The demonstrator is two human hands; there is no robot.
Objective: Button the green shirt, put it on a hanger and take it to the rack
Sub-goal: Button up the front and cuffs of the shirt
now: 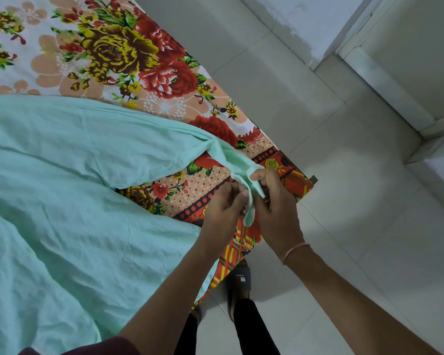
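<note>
Green shirt (pixel 62 175) lies spread on the flowery bed sheet (pixel 118 55). Both hands pinch its cuff (pixel 249 201) at the bed's corner: left hand (pixel 223 208), right hand (pixel 274 206). I think pushing the button slowly through its hole works best.

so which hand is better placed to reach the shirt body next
Probably left: left hand pinches the cuff on the side of the shirt body; right hand grips it toward the bed edge.

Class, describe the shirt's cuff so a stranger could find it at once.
On the floral bedsheet lies a mint-green shirt. One sleeve runs to the bed's corner, where the left hand and right hand pinch its cuff, the only part being held.
</note>
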